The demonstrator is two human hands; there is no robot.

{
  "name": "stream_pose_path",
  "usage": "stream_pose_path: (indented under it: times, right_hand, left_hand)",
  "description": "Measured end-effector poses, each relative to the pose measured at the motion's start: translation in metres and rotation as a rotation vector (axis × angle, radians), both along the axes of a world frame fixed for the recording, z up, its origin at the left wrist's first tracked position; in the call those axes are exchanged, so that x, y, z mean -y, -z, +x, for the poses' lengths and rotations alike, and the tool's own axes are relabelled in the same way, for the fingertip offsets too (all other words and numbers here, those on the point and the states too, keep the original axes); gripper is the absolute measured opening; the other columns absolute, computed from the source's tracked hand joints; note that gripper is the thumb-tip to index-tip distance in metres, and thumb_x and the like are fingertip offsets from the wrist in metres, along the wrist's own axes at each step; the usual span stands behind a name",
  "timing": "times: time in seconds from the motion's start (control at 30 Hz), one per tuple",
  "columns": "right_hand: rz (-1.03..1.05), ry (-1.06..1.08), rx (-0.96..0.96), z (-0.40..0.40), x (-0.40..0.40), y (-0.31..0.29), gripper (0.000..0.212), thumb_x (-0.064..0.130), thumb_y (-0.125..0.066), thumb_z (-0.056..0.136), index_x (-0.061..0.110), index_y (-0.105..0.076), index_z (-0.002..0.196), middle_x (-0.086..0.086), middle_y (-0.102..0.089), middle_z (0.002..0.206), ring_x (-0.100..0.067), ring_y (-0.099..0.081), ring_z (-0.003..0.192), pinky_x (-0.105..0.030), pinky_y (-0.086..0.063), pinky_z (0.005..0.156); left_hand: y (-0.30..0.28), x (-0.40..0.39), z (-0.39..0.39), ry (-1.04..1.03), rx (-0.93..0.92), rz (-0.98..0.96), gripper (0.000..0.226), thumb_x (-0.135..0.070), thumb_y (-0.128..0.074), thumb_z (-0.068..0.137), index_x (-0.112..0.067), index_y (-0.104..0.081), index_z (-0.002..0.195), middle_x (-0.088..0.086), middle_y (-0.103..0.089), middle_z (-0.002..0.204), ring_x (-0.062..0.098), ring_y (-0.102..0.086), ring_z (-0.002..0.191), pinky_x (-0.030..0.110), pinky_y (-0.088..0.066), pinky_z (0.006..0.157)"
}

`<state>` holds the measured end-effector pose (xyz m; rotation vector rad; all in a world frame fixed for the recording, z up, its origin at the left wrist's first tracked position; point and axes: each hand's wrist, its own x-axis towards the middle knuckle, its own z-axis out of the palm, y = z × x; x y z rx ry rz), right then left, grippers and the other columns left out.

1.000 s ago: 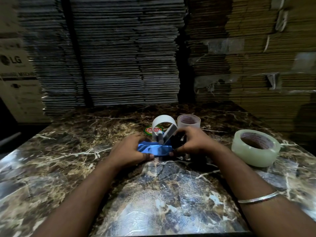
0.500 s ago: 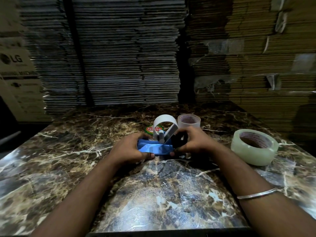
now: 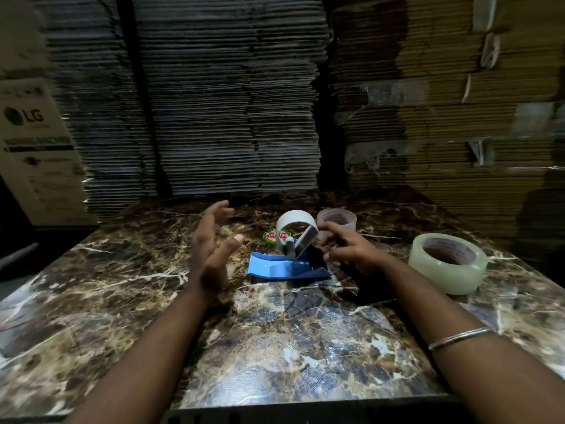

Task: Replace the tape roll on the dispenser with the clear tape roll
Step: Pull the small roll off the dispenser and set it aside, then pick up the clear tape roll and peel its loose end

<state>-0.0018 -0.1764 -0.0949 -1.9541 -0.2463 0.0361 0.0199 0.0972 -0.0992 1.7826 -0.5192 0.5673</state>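
On the tabletop (image 3: 128, 307), the blue dispenser (image 3: 286, 267) lies long from 9 to 3 o'clock. The right hand (image 3: 351, 250) holds its 3 o'clock end. The left hand (image 3: 211, 249) is wide and empty. The clear roll (image 3: 448, 263) sits at 3 o'clock, nearer the right hand.

A blue dispenser (image 3: 287, 266) lay on the worktop (image 3: 91, 286), a grey empty core (image 3: 296, 231) upright on it. The full clear tape roll (image 3: 448, 262) lay flat at its three o'clock.
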Motion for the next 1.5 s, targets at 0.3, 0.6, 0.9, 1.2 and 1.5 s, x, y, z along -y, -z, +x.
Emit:
stream_pose_path:
  times: [0.3,0.6,0.9,1.2,1.5]
  right_hand:
    - [-0.125,0.350,0.370,-0.052,0.004,-0.025,0.032,0.035,-0.066,0.076,0.023,-0.073,0.106,-0.003,-0.071,0.091,-0.022,-0.067,0.086,-0.040,-0.055,0.075]
    - [-0.486,0.722,0.526,-0.102,0.082,-0.021,0.025,0.029,-0.077,0.076,0.021,-0.069,0.099,0.007,-0.068,0.082,-0.014,-0.064,0.071,-0.034,-0.055,0.065]
    - [-0.925,0.722,0.289,-0.112,0.102,0.002,0.051,0.064,-0.059,0.073,0.038,-0.058,0.116,0.014,-0.064,0.114,-0.014,-0.056,0.108,-0.038,-0.037,0.090]
    - [-0.753,0.771,0.223,-0.108,0.091,-0.002,0.048,0.043,-0.067,0.085,0.034,-0.059,0.132,0.011,-0.064,0.131,-0.016,-0.056,0.120,-0.040,-0.035,0.100]
    - [0.292,0.575,0.225,-0.094,0.064,-0.003,0.010,0.026,-0.065,0.093,0.018,-0.064,0.098,-0.014,-0.073,0.090,-0.035,-0.073,0.080,-0.062,-0.058,0.066]
  left_hand:
    - [-0.025,0.038,-0.028,0.035,0.383,0.077,0.075,-0.038,-0.051,0.074,0.002,-0.046,0.137,0.014,-0.062,0.126,0.023,-0.056,0.122,0.047,-0.045,0.100]
    - [-0.027,0.139,-0.064,0.291,0.247,0.059,0.044,-0.028,-0.062,0.076,-0.013,-0.066,0.117,-0.002,-0.072,0.110,0.011,-0.065,0.108,0.035,-0.052,0.089]
    - [-0.017,0.226,-0.049,0.331,-0.224,-0.085,0.029,-0.023,-0.062,0.071,-0.016,-0.071,0.097,-0.002,-0.072,0.088,0.012,-0.068,0.085,0.035,-0.056,0.079]
    - [0.011,0.216,-0.027,0.365,-0.574,-0.225,0.019,-0.025,-0.059,0.074,-0.018,-0.076,0.067,0.006,-0.075,0.076,0.032,-0.069,0.088,0.043,-0.051,0.078]
    - [-0.006,0.211,-0.041,0.544,-0.719,-0.345,0.030,-0.027,-0.062,0.090,0.000,-0.075,0.093,0.021,-0.076,0.091,0.034,-0.072,0.083,0.042,-0.055,0.077]
